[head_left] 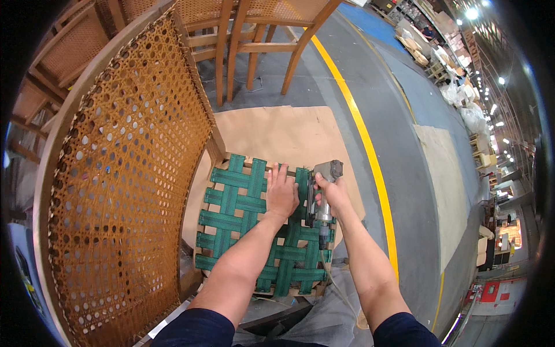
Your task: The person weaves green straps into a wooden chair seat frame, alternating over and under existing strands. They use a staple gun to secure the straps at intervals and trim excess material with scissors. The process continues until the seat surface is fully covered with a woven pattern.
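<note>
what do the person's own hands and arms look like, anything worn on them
Both the left hand and right hand are bare, with no gloves; the wrists show no watch or bracelet. The forearms are uncovered below short, plain, dark navy sleeves.

Head-worn fisheye view, facing down, close above the green webbed seat (292, 253)

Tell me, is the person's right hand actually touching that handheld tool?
Touching. The head view shows the right hand wrapped around the handheld tool, with no gap between them.
</note>
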A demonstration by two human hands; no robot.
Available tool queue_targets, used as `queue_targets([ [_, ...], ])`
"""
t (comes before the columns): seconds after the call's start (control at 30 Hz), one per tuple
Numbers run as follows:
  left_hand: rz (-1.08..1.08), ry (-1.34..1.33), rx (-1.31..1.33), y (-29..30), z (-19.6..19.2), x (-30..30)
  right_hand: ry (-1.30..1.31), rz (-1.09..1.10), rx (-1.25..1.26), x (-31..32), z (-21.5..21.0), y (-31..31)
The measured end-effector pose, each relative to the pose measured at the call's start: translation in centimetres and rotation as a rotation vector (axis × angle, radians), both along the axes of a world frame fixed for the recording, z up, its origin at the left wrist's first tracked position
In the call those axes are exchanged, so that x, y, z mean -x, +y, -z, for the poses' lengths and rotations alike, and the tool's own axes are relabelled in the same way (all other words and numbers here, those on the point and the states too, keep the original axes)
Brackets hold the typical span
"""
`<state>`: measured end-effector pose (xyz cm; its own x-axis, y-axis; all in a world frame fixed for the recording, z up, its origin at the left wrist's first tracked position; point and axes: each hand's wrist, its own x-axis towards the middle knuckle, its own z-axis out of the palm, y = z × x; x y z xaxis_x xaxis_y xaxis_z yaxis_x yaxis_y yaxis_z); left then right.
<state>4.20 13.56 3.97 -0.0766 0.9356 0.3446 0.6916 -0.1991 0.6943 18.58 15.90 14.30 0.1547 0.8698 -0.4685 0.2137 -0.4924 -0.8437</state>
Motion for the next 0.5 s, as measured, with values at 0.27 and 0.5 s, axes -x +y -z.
queue_targets([
  [0.27,0.001,-0.415,0.152,-6.9,-2.6,1.9,-0.023,0.218,-0.034,-12.1,-9.3,-13.1],
  [0.5,-0.075,-1.405,1.05,-30.4,-3.9,0.9,0.003,0.643,0.034,-29.1,-8.9,-31.3],
])
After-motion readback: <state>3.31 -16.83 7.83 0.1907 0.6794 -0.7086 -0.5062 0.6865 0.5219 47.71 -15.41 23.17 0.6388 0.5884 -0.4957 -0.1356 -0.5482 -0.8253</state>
